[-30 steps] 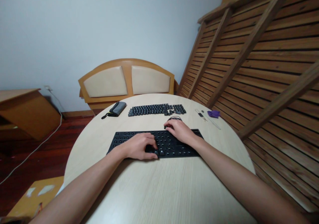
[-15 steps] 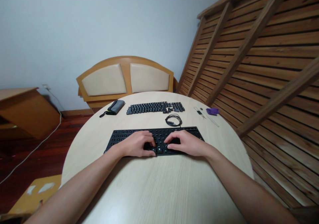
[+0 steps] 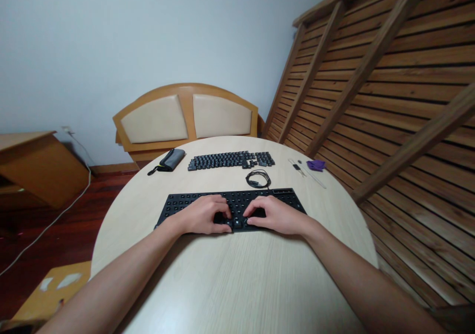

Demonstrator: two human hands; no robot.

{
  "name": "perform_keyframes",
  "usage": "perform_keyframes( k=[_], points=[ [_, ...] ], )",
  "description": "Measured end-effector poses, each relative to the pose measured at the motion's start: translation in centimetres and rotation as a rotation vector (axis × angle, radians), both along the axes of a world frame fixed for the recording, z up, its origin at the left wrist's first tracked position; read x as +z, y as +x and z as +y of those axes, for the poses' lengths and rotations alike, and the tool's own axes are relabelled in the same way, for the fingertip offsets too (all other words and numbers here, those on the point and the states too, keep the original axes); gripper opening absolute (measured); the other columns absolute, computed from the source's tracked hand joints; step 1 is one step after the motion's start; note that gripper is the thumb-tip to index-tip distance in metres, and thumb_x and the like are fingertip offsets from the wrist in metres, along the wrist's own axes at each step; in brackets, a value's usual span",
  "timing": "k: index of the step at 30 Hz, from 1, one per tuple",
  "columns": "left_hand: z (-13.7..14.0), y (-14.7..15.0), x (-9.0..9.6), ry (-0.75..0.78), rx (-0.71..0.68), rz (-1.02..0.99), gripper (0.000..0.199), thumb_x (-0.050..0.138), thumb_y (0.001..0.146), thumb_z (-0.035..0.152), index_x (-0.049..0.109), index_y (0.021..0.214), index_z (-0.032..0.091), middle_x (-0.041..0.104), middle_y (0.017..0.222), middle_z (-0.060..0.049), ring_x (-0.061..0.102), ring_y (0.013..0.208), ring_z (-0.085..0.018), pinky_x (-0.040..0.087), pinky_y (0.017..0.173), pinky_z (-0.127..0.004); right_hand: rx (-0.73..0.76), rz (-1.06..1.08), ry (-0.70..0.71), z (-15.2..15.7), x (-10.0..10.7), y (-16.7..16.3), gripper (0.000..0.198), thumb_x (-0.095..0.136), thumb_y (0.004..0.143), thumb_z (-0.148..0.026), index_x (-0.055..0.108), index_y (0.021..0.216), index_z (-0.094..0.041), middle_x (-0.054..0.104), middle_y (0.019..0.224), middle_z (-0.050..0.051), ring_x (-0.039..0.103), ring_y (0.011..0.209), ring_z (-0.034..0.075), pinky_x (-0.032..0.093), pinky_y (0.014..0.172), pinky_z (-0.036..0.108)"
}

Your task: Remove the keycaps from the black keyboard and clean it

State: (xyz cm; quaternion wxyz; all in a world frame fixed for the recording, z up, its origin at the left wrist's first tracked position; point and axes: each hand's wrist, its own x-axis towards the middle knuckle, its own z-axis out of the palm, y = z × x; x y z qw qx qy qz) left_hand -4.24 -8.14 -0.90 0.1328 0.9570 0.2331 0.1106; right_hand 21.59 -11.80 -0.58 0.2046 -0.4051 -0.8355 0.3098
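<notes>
A black keyboard (image 3: 181,203) with most of its keycaps off lies near the middle of the round table. My left hand (image 3: 208,214) grips its front part, with the thumb along the front edge and the fingers curled over the top. At the lower right of the board, my right hand (image 3: 276,215) pinches a small dark keycap (image 3: 245,220) between thumb and index finger, right at the key sockets. One keycap with a white mark (image 3: 237,222) sits on the board between my hands. Loose keycaps (image 3: 218,160) stand in rows behind the keyboard.
The coiled black cable (image 3: 259,178) lies behind the keyboard. A grey pouch (image 3: 172,160) is at the back left of the pale table (image 3: 237,279). At the right are a wire tool (image 3: 298,168), a thin white stick (image 3: 315,178) and a purple cloth (image 3: 316,165). Wooden slats (image 3: 389,101) lean beyond.
My right hand has shifted very slightly left, with its fingertips still at the key sockets. My left hand and the keyboard stay in place.
</notes>
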Motion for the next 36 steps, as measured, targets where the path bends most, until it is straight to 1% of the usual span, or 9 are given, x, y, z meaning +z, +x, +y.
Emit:
perform_keyframes(
  k=[8, 13, 22, 30, 36],
  points=[
    [0.1, -0.1, -0.3, 0.006, -0.005, -0.006, 0.025, 0.073, 0.084, 0.043, 0.069, 0.092, 0.019, 0.068, 0.090, -0.004, 0.064, 0.086, -0.021, 0.048, 0.078, -0.030, -0.023, -0.094, 0.078, -0.7, 0.7, -0.6, 0.011, 0.070, 0.084, -0.023, 0.075, 0.094, -0.021, 0.074, 0.096, 0.004, 0.065, 0.093, 0.021, 0.046, 0.084, 0.032],
    [0.1, -0.1, -0.2, 0.002, -0.005, -0.005, 0.025, 0.074, 0.083, 0.042, 0.070, 0.091, 0.019, 0.068, 0.090, -0.004, 0.064, 0.086, -0.021, 0.048, 0.077, -0.030, -0.014, -0.118, 0.137, -0.8, 0.5, -0.9, 0.011, 0.069, 0.083, -0.020, 0.075, 0.092, -0.021, 0.074, 0.092, 0.004, 0.065, 0.091, 0.020, 0.045, 0.082, 0.031],
    [0.0, -0.1, -0.2, -0.005, 0.004, -0.003, 0.023, 0.074, 0.083, 0.040, 0.069, 0.092, 0.019, 0.068, 0.091, -0.004, 0.064, 0.086, -0.021, 0.048, 0.077, -0.029, 0.011, -0.140, 0.197, -0.9, 0.0, -1.5, 0.012, 0.066, 0.081, -0.017, 0.075, 0.089, -0.020, 0.074, 0.089, 0.004, 0.066, 0.085, 0.020, 0.046, 0.079, 0.030],
    [0.1, -0.2, -0.3, 0.002, -0.001, -0.003, 0.023, 0.073, 0.083, 0.041, 0.069, 0.092, 0.020, 0.067, 0.090, -0.004, 0.063, 0.085, -0.021, 0.048, 0.077, -0.029, -0.016, -0.182, 0.215, -0.9, -0.1, -1.7, 0.015, 0.067, 0.079, -0.017, 0.075, 0.090, -0.022, 0.075, 0.089, 0.004, 0.067, 0.086, 0.021, 0.046, 0.078, 0.030],
    [0.1, -0.1, -0.4, 0.006, 0.000, -0.006, 0.021, 0.073, 0.081, 0.037, 0.068, 0.092, 0.020, 0.067, 0.090, -0.004, 0.063, 0.085, -0.021, 0.048, 0.077, -0.029, -0.031, -0.215, 0.216, -0.8, -0.2, -1.8, 0.016, 0.067, 0.079, -0.018, 0.077, 0.091, -0.023, 0.077, 0.089, 0.003, 0.068, 0.084, 0.021, 0.046, 0.076, 0.029]
  ],
)
